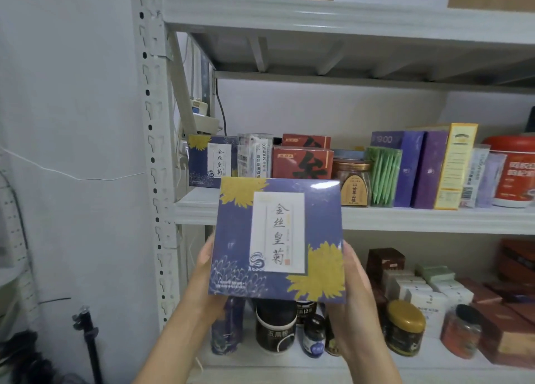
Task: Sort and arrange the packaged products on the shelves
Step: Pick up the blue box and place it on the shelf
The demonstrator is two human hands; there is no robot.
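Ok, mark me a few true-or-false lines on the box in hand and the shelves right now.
1. Both hands hold the blue box, left hand and right hand at its lower sides. True.
2. A matching box stands at the left end of the middle shelf. True.
3. The red tin sits at that shelf's left end. False: the red tin is at the right end.
4. The green packet is on the bottom shelf. False: the green packet stands on the middle shelf, right of the jar.

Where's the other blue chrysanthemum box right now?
The other blue box stands at the far left of the middle shelf in the head view, right beside the clear-wrapped packets.
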